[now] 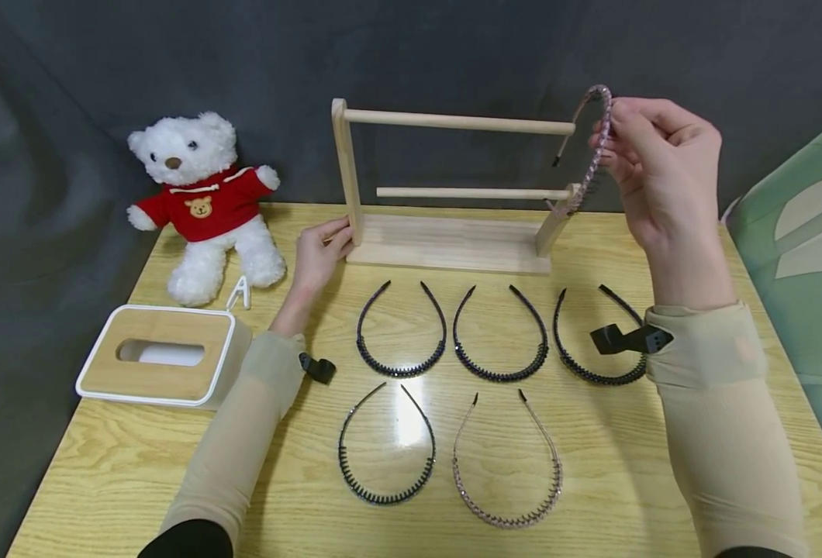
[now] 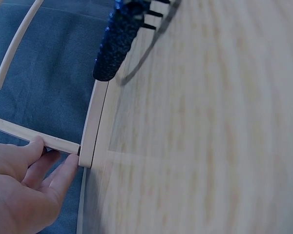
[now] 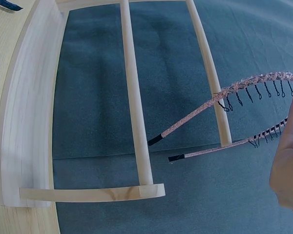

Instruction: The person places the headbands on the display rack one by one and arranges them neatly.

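A wooden two-rod rack [image 1: 453, 244] stands at the back of the table. Low on its left upright, my left hand [image 1: 323, 252] grips the wood; the left wrist view shows the thumb and fingers [image 2: 63, 180] at the upright's foot. My right hand [image 1: 669, 167] pinches a pink toothed headband [image 1: 601, 139] by its curved part, beside the right end of the top rod [image 1: 460, 120]. In the right wrist view the pink headband's arms point toward the rack, their dark tips apart, and overlap the upper rod [image 3: 210, 68] near its free end.
Three dark headbands [image 1: 402, 373] lie in a row before the rack. Nearer are another dark headband [image 1: 386, 500] and a pink headband [image 1: 509, 523]. On the left are a white teddy bear [image 1: 205, 205] in red, a white letter A [image 1: 240, 293] and a tissue box [image 1: 111, 364].
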`<state>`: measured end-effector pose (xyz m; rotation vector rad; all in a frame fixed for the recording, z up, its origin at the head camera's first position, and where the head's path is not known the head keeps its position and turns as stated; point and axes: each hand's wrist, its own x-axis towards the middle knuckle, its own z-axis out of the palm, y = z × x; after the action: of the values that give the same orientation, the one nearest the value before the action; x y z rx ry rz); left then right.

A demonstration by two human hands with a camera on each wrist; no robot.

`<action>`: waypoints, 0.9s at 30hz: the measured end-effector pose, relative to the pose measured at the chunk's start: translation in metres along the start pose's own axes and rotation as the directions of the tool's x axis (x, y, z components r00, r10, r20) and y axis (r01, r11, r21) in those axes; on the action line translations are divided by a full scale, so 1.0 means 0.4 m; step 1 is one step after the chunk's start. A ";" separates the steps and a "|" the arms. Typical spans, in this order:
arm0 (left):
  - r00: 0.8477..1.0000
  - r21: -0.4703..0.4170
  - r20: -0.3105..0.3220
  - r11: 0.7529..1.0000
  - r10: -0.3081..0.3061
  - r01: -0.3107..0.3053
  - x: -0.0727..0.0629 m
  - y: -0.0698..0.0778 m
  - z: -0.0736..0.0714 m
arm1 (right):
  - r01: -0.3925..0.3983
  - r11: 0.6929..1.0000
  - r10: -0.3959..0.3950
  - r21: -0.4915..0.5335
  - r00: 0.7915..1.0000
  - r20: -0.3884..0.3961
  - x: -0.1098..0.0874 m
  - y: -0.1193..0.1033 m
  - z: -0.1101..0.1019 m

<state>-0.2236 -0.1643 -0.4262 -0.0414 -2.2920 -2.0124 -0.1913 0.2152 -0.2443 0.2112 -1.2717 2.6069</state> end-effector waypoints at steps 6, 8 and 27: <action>1.000 -0.009 0.004 1.000 -0.006 0.006 0.003 -0.001 0.001 | -0.021 0.999 0.021 -0.024 1.000 0.002 0.007 0.008 0.004; 1.000 -0.009 0.004 1.000 -0.008 0.009 0.003 -0.002 0.001 | -0.030 0.999 0.030 -0.038 1.000 0.000 0.009 0.011 0.007; 1.000 0.012 -0.002 1.000 -0.001 0.001 0.000 0.001 0.002 | -0.119 0.989 0.125 -0.082 0.989 0.072 0.023 0.049 0.055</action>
<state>-0.2238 -0.1635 -0.4257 -0.0370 -2.3031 -1.9988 -0.2048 0.1876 -0.2434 0.2291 -1.4530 2.6680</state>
